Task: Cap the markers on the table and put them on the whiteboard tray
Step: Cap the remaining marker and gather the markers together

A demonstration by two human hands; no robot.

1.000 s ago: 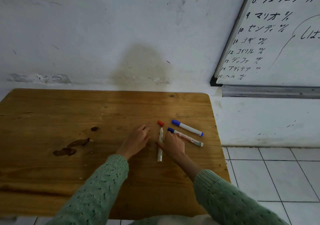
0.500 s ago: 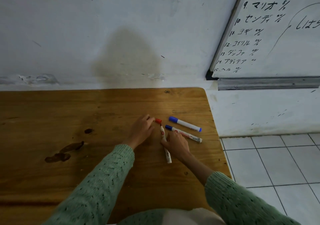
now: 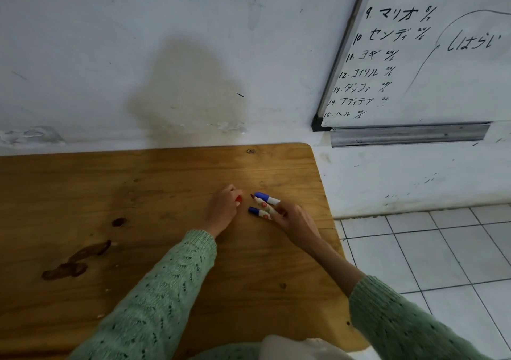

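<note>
My left hand [image 3: 222, 210] pinches a small red cap [image 3: 238, 199] just above the wooden table [image 3: 138, 193]. My right hand [image 3: 293, 218] grips an uncapped red marker [image 3: 261, 203], lifted and tilted, its dark tip pointing left toward the cap. A small gap separates tip and cap. Two blue-capped markers lie on the table under and behind it: one [image 3: 266, 197] farther back, one [image 3: 255, 212] nearer, both partly hidden by my right fingers. The metal whiteboard tray [image 3: 406, 135] runs below the whiteboard [image 3: 442, 55] at upper right.
The table's right edge [image 3: 329, 210] drops off to a white tiled floor [image 3: 442, 263]. A stained white wall [image 3: 179, 83] stands directly behind the table. Dark stains [image 3: 77, 260] mark the wood at left.
My left hand picked up the red cap. My right hand lifted the red marker off the table and turned its tip toward the cap. The camera moved closer.
</note>
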